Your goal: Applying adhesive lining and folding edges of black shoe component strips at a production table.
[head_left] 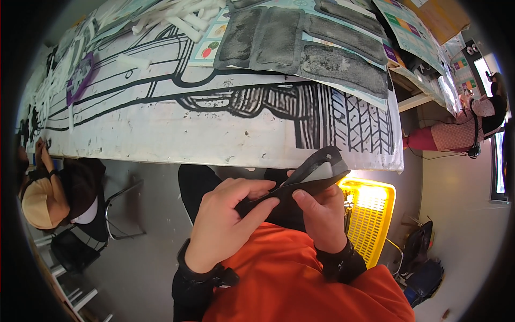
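Just past the table's near edge, both hands hold a long, flat black pouch-like piece (300, 185); I cannot tell its exact kind. It is tilted, its right end higher than its left. Its upper side gapes, and a pale grey flat insert (320, 172) shows in the gap. My left hand (222, 217) pinches the left end between thumb and fingers. My right hand (324, 217) grips the right part, thumb on the near face, most fingers hidden behind. Across the table lie several dark grey, fuzzy rectangular pads (276, 40) on printed sheets.
A white table (214, 153) printed with black line drawings spans the front. White strips (185, 19) and a purple item (80, 78) lie farther left. A brightly lit yellow basket (383, 225) stands right of me. One person (45, 198) sits left; another (466, 123) is at far right.
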`<state>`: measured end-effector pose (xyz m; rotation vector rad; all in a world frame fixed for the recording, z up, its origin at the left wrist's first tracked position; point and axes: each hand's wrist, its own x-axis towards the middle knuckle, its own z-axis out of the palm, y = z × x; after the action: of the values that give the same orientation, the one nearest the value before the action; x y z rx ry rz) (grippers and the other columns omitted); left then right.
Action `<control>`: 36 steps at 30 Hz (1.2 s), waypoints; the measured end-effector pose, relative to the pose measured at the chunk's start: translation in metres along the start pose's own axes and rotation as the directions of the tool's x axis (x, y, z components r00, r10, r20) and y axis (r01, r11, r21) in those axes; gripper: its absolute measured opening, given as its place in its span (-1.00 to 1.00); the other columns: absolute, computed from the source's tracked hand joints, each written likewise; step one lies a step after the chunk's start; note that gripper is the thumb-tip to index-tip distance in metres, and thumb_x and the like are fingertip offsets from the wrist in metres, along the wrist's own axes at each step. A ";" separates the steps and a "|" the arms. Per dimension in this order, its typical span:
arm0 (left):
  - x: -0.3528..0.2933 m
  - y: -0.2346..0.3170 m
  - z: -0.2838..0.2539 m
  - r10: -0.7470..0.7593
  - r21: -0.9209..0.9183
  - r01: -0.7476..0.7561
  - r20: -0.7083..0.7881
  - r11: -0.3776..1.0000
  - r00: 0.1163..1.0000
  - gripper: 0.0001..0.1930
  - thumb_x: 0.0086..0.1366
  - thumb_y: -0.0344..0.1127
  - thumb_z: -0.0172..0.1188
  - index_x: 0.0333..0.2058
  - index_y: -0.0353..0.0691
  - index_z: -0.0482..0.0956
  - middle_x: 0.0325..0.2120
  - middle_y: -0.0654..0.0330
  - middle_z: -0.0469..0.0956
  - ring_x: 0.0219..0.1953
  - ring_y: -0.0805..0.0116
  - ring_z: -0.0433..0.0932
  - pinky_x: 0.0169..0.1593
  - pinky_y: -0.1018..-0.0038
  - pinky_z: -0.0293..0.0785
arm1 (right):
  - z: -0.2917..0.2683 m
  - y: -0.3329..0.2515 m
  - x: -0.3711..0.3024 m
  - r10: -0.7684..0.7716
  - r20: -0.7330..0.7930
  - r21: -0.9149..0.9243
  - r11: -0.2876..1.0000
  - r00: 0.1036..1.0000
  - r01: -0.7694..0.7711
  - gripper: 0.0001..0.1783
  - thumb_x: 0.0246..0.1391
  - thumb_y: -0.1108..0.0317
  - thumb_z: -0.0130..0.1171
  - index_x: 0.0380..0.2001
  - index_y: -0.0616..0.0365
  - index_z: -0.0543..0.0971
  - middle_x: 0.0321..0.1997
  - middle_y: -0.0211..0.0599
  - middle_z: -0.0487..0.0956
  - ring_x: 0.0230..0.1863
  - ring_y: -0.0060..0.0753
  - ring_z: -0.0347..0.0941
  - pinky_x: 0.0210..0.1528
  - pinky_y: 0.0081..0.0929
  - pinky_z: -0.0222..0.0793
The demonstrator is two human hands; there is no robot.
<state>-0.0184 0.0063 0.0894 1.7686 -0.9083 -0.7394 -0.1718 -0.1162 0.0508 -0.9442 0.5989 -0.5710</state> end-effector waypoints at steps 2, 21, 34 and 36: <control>0.005 -0.001 0.008 0.016 -0.027 -0.017 -0.056 0.999 0.998 -0.78 0.20 -0.43 0.44 -0.15 -0.21 0.76 -0.41 0.18 0.69 -0.35 0.45 0.59 -0.29 0.52 0.43 | 0.001 0.001 -0.001 -0.001 -0.036 0.004 1.000 0.999 0.001 -0.70 0.17 0.64 0.32 -0.01 0.35 0.64 0.05 -0.22 0.69 0.04 -0.48 0.60 0.18 -0.45 0.51; 0.012 -0.005 0.020 0.074 -0.032 -0.078 -0.105 0.996 0.992 -0.94 0.16 -0.55 0.41 -0.37 -0.29 0.74 -0.40 0.22 0.71 -0.29 0.36 0.57 -0.15 0.46 0.43 | 0.005 0.000 0.000 -0.010 -0.171 0.123 0.992 0.985 0.032 -0.76 0.19 0.60 0.34 -0.07 0.29 0.67 -0.10 -0.31 0.73 -0.11 -0.54 0.64 0.02 -0.55 0.56; 0.010 -0.008 0.023 0.082 -0.041 -0.087 -0.109 0.995 0.991 -0.94 0.16 -0.56 0.40 -0.38 -0.30 0.72 -0.42 0.23 0.69 -0.30 0.37 0.56 -0.18 0.46 0.44 | 0.008 0.002 -0.001 -0.024 -0.214 0.111 0.993 0.977 0.048 -0.81 0.20 0.60 0.32 -0.11 0.28 0.69 -0.15 -0.32 0.74 -0.15 -0.57 0.64 -0.03 -0.57 0.56; 0.009 -0.011 0.023 0.087 -0.050 -0.093 -0.109 0.994 0.990 -0.92 0.17 -0.56 0.41 -0.34 -0.31 0.73 -0.42 0.22 0.69 -0.31 0.38 0.56 -0.18 0.47 0.44 | 0.008 0.004 -0.001 -0.032 -0.221 0.100 0.993 0.975 0.055 -0.81 0.20 0.60 0.32 -0.11 0.28 0.69 -0.16 -0.33 0.74 -0.17 -0.59 0.64 -0.05 -0.58 0.56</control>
<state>-0.0297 -0.0103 0.0705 1.6913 -0.8812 -0.6003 -0.1664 -0.1096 0.0512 -0.8013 0.7389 -0.7458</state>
